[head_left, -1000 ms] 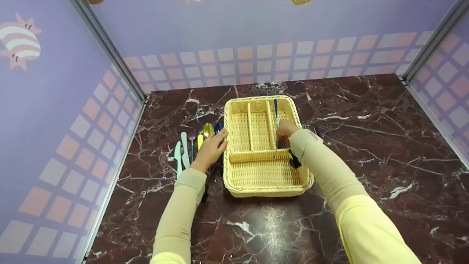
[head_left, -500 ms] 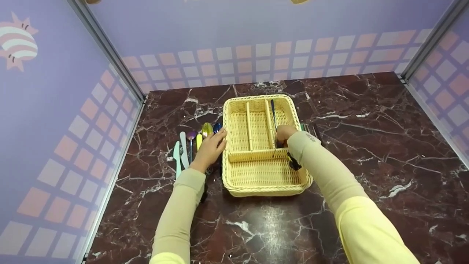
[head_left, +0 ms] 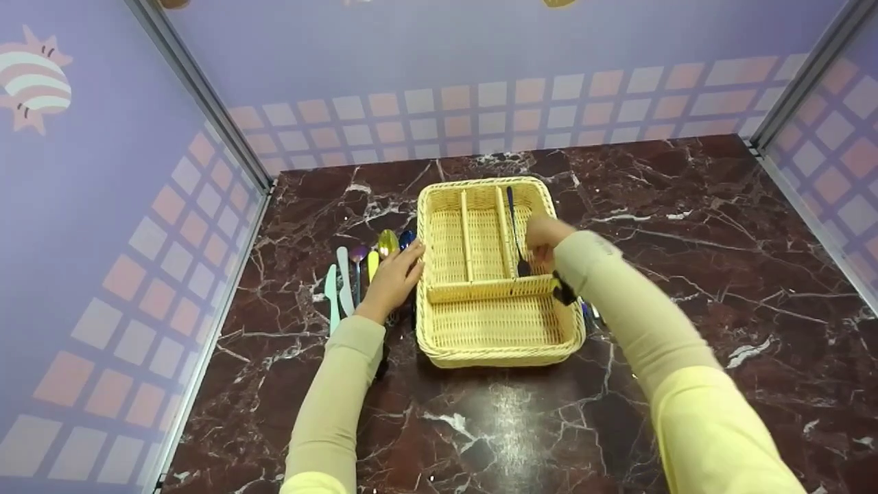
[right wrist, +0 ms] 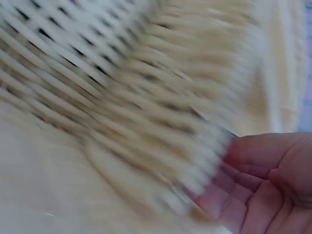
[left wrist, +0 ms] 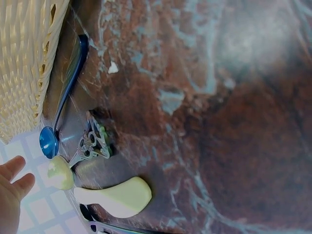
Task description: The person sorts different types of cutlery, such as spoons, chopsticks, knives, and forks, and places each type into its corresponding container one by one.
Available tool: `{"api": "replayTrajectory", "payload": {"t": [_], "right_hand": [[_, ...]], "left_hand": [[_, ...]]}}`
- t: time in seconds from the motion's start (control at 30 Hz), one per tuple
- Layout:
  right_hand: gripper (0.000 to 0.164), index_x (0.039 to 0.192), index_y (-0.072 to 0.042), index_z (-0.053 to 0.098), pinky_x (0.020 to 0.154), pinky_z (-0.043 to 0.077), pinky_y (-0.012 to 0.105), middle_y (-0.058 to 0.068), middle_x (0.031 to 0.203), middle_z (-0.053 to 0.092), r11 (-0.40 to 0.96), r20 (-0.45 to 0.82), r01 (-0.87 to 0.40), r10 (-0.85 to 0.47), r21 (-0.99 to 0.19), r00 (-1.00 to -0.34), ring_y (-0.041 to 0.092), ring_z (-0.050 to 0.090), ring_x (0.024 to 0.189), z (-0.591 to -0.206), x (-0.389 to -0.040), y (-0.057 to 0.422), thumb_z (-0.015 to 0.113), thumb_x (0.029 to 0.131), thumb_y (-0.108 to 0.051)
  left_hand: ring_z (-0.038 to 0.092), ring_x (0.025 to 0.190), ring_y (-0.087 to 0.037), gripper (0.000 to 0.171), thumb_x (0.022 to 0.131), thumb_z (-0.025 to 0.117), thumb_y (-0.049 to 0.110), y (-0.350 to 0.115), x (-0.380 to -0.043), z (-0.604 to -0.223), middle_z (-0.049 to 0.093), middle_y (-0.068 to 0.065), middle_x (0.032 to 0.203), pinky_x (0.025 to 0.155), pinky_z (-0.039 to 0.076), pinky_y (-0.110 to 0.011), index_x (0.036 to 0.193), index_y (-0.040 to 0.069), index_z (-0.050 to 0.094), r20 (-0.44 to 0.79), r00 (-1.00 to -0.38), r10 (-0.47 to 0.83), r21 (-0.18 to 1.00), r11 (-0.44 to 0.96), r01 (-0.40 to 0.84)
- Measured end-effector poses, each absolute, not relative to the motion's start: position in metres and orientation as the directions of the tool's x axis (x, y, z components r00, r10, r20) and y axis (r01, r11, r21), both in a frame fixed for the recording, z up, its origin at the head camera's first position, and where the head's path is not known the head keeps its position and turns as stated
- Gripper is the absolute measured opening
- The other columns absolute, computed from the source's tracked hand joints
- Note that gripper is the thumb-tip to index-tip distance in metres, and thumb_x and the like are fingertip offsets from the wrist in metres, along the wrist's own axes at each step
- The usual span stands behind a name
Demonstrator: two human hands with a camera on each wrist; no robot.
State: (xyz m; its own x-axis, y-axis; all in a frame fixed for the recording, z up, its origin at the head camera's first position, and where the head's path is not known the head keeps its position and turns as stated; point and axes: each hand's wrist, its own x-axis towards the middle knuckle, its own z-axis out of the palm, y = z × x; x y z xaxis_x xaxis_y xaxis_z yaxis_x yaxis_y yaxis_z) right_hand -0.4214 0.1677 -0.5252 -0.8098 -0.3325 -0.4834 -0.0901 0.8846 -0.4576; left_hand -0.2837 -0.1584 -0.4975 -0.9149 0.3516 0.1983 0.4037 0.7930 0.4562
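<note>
My left hand (head_left: pixel 396 278) rests with its fingertips at the left rim of a yellow woven basket (head_left: pixel 501 357). My right hand (head_left: pixel 545 237) is over the right rear compartment, fingers loosely bent with no held thing visible; in the right wrist view the hand (right wrist: pixel 263 187) overlaps a blurred woven wall (right wrist: pixel 161 102). A long dark blue spoon (head_left: pixel 523 267) lies along that compartment's divider, its wide end toward me. Close to the left hand are a blue spoon (left wrist: pixel 48 141) and a yellow spoon (left wrist: pixel 60 173) with an ornate handle.
Left of the basket lie a mint knife (head_left: pixel 332 291), a pale grey knife (head_left: pixel 344 274), a purple-headed spoon (head_left: pixel 358 254) and a yellow handle (head_left: pixel 373 264) on the dark marbled table (head_left: pixel 507 439). Blue cutlery (head_left: pixel 585 310) shows at the basket's right side. Patterned walls (head_left: pixel 473 41) enclose the table.
My right hand has let go of the dark blue spoon and moved a little up and right, uncovering its wide end. The left hand stays in place.
</note>
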Motion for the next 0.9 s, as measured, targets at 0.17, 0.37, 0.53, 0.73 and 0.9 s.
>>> {"api": "replayTrajectory", "payload": {"t": [0.17,0.37,0.53,0.73,0.9], "right_hand": [[0.019,0.095,0.014,0.057,0.049,0.052,0.030,0.008,0.059,0.058,0.710,-0.351,0.115,-0.195,-0.694,-0.916,0.016,0.058,0.047,-0.403,-0.353,0.183,0.047,0.084,0.002],[0.016,0.097,0.014,0.052,0.051,0.052,0.024,0.000,0.059,0.056,0.476,-0.279,0.200,-0.102,-0.856,-0.955,0.009,0.058,0.048,-0.390,-0.339,0.243,0.048,0.087,0.002],[0.006,0.079,0.004,0.051,0.051,0.052,0.027,0.000,0.054,0.055,0.407,-0.359,0.310,-0.050,-0.859,-0.932,0.010,0.056,0.047,-0.427,-0.332,0.276,0.047,0.083,0.003],[0.009,0.073,0.006,0.056,0.056,0.054,0.036,0.006,0.058,0.058,0.523,-0.535,0.418,-0.089,-0.743,-0.840,0.018,0.060,0.054,-0.471,-0.319,0.283,0.052,0.080,0.004],[0.015,0.066,0.004,0.053,0.057,0.054,0.038,0.010,0.059,0.055,0.630,-0.562,0.418,-0.036,-0.654,-0.826,0.019,0.058,0.054,-0.488,-0.313,0.277,0.055,0.080,0.002]], "left_hand": [[0.034,0.129,-0.040,0.042,0.098,0.040,0.028,-0.158,-0.283,-0.497,0.036,-0.004,0.145,0.107,0.023,-0.051,0.136,0.010,0.044,0.194,-0.918,0.345,0.456,0.797,0.396],[0.034,0.129,-0.040,0.042,0.098,0.040,0.027,-0.157,-0.284,-0.499,0.036,-0.005,0.145,0.107,0.022,-0.049,0.136,0.008,0.044,0.202,-0.916,0.347,0.462,0.791,0.402],[0.035,0.129,-0.038,0.042,0.098,0.040,0.027,-0.158,-0.283,-0.501,0.035,-0.003,0.145,0.108,0.023,-0.047,0.137,0.010,0.044,0.191,-0.918,0.347,0.471,0.788,0.396],[0.032,0.130,-0.038,0.042,0.098,0.040,0.027,-0.159,-0.283,-0.501,0.034,-0.002,0.146,0.108,0.022,-0.048,0.137,0.010,0.043,0.181,-0.923,0.339,0.498,0.778,0.383],[0.033,0.130,-0.039,0.042,0.099,0.038,0.028,-0.158,-0.284,-0.500,0.033,-0.003,0.146,0.108,0.022,-0.049,0.137,0.010,0.043,0.187,-0.920,0.345,0.500,0.772,0.392]]}}
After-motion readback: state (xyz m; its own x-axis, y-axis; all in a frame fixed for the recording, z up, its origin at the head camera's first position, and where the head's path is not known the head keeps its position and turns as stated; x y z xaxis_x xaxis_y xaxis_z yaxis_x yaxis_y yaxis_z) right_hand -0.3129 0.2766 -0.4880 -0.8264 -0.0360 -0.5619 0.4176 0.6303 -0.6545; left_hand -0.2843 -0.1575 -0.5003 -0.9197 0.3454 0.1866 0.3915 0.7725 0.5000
